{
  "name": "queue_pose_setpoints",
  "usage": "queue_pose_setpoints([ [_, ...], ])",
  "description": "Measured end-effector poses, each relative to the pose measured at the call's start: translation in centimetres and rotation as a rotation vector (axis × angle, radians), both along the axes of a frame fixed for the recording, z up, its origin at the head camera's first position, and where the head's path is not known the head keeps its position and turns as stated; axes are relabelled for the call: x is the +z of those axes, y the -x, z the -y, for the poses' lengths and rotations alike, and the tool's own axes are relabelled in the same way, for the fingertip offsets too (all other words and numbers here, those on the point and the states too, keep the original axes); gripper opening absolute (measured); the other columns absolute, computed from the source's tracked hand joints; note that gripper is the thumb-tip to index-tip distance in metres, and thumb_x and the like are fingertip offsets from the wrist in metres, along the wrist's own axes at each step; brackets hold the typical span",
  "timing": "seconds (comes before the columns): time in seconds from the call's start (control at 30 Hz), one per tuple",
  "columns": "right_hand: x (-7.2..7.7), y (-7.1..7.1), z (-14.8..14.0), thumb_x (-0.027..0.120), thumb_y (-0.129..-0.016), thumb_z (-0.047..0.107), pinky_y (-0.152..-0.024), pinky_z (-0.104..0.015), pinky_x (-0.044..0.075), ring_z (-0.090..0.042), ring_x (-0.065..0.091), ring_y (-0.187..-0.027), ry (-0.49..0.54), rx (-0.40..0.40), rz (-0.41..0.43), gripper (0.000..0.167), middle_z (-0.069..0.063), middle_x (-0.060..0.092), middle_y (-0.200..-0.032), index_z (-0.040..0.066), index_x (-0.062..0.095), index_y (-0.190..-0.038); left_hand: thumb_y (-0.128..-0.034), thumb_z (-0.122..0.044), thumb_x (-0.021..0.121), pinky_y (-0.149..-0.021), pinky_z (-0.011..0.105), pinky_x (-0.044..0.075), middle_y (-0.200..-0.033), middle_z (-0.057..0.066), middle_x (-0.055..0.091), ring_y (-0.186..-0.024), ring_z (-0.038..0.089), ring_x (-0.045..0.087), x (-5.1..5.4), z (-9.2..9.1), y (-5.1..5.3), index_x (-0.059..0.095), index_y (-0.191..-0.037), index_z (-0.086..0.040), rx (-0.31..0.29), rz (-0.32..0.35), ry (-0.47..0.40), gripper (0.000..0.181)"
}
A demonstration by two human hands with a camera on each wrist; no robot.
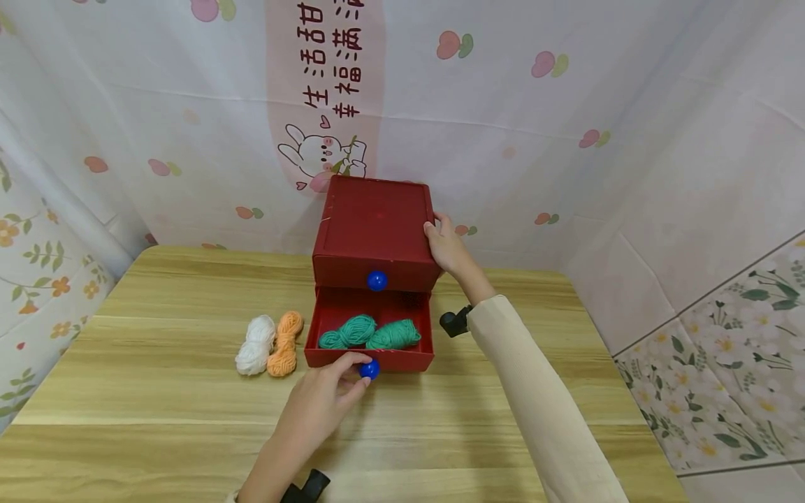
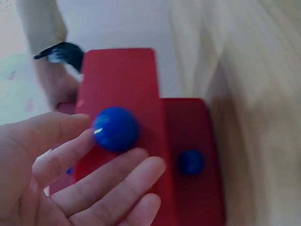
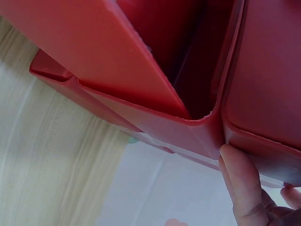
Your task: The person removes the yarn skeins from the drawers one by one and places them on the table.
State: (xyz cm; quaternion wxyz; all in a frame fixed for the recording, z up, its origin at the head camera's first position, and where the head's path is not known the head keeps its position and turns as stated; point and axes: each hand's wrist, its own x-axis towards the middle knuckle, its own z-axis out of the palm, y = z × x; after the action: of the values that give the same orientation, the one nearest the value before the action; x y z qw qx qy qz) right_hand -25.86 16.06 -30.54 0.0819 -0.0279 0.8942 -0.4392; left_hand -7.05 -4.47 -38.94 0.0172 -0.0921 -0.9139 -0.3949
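Note:
A red drawer box [image 1: 380, 220] stands against the back curtain, with its middle drawer [image 1: 402, 360] pulled out. Two bundles of green yarn [image 1: 394, 334] lie inside that drawer. At the drawer's front, my left hand [image 1: 321, 395] pinches the round blue knob [image 2: 115, 129] between thumb and fingertips. My right hand [image 1: 448, 244] holds the box by its right side near the back, the thumb [image 3: 240, 172] against the side wall. Its other fingers are partly hidden. Another blue knob [image 1: 377, 281] is on the closed top drawer, and a third blue knob [image 2: 190, 162] on the bottom drawer.
To the left of the drawer box, a white yarn bundle [image 1: 256, 345] and an orange yarn bundle [image 1: 286, 344] lie side by side on the wooden table [image 1: 157, 391]. Patterned curtains [image 1: 503, 126] hang behind the table and at both sides.

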Motion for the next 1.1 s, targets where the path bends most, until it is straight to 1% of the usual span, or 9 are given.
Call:
queue_pose_setpoints([
  [0.13, -0.1, 0.1, 0.0, 0.025, -0.101, 0.037, -0.091, -0.05, 0.045, -0.034, 0.051, -0.115, 0.007, -0.001, -0.008, 0.056, -0.02, 0.039, -0.138, 0.013, 0.007, -0.149, -0.0858, -0.026, 0.066, -0.056, 0.021, 0.045, -0.072, -0.014, 0.065, -0.064, 0.002, 0.057, 1.6, 0.6, 0.0, 0.068, -0.103, -0.028, -0.008, 0.004, 0.057, 0.017],
  [0.23, -0.1, 0.1, 0.0, 0.026, -0.101, 0.037, -0.091, -0.05, 0.045, -0.034, 0.051, -0.115, 0.008, -0.004, -0.012, 0.057, -0.02, 0.038, -0.138, 0.013, 0.007, -0.149, -0.0859, -0.024, 0.066, -0.053, 0.018, 0.041, -0.068, -0.015, 0.062, -0.061, 0.001, 0.051, 2.7, 1.0, 0.5, 0.069, -0.102, -0.025, -0.021, -0.043, 0.042, 0.016],
  [0.4, -0.1, 0.0, 0.1, 0.025, -0.101, 0.037, -0.086, -0.048, 0.048, -0.033, 0.052, -0.113, 0.005, -0.002, -0.008, 0.057, -0.021, 0.039, -0.137, 0.013, 0.007, -0.149, -0.0837, -0.014, 0.068, -0.057, 0.02, 0.044, -0.081, -0.005, 0.068, -0.072, 0.01, 0.057, 3.8, 1.6, 1.9, 0.068, -0.102, -0.017, -0.033, -0.178, 0.054, 0.018],
  [0.47, -0.1, 0.0, 0.1, 0.025, -0.101, 0.037, -0.085, -0.048, 0.048, -0.033, 0.052, -0.112, 0.006, 0.001, -0.008, 0.057, -0.021, 0.04, -0.137, 0.013, 0.006, -0.149, -0.0833, -0.012, 0.068, -0.055, 0.021, 0.043, -0.089, -0.001, 0.069, -0.072, 0.013, 0.057, 4.2, 1.9, 2.6, 0.068, -0.103, -0.016, -0.035, -0.186, 0.096, 0.02],
  [0.63, 0.0, 0.0, 0.1, 0.025, -0.101, 0.036, -0.087, -0.049, 0.047, -0.033, 0.052, -0.113, 0.01, -0.001, -0.007, 0.057, -0.021, 0.039, -0.138, 0.013, 0.006, -0.149, -0.084, -0.007, 0.066, -0.046, 0.021, 0.037, -0.106, 0.011, 0.066, -0.057, 0.013, 0.051, 4.7, 1.9, 4.3, 0.066, -0.113, -0.011, -0.096, -0.09, 0.225, 0.029],
  [0.73, 0.0, 0.0, 0.1, 0.025, -0.101, 0.037, -0.088, -0.049, 0.047, -0.034, 0.051, -0.114, 0.011, -0.004, -0.004, 0.057, -0.021, 0.039, -0.138, 0.013, 0.006, -0.149, -0.0828, -0.003, 0.065, -0.048, 0.022, 0.04, -0.104, 0.014, 0.066, -0.064, 0.016, 0.054, 4.7, 1.7, 5.3, 0.064, -0.114, -0.007, -0.141, -0.056, 0.283, 0.032],
  [0.83, -0.1, 0.0, 0.1, 0.025, -0.101, 0.037, -0.088, -0.049, 0.047, -0.034, 0.051, -0.115, 0.013, -0.007, 0.001, 0.057, -0.021, 0.038, -0.139, 0.013, 0.006, -0.15, -0.081, 0.002, 0.065, -0.05, 0.022, 0.039, -0.101, 0.013, 0.066, -0.076, 0.02, 0.056, 4.7, 1.4, 6.2, 0.063, -0.115, -0.005, -0.186, -0.031, 0.319, 0.034],
  [1.0, -0.2, 0.1, 0.0, 0.025, -0.101, 0.037, -0.089, -0.05, 0.046, -0.034, 0.05, -0.116, 0.014, -0.004, -0.003, 0.057, -0.02, 0.037, -0.14, 0.014, 0.006, -0.15, -0.0803, 0.0, 0.067, -0.045, 0.021, 0.031, -0.096, 0.013, 0.065, -0.064, 0.019, 0.05, 4.7, 0.8, 7.5, 0.058, -0.124, -0.007, -0.228, 0.093, 0.356, 0.045],
  [1.1, -0.1, 0.1, 0.0, 0.025, -0.101, 0.037, -0.088, -0.05, 0.047, -0.034, 0.05, -0.115, 0.017, 0.0, -0.004, 0.057, -0.02, 0.036, -0.14, 0.013, 0.006, -0.15, -0.0794, -0.003, 0.069, -0.047, 0.022, 0.035, -0.096, 0.013, 0.065, -0.064, 0.018, 0.051, 4.5, 0.7, 8.0, 0.058, -0.125, -0.009, -0.241, 0.136, 0.379, 0.047],
])
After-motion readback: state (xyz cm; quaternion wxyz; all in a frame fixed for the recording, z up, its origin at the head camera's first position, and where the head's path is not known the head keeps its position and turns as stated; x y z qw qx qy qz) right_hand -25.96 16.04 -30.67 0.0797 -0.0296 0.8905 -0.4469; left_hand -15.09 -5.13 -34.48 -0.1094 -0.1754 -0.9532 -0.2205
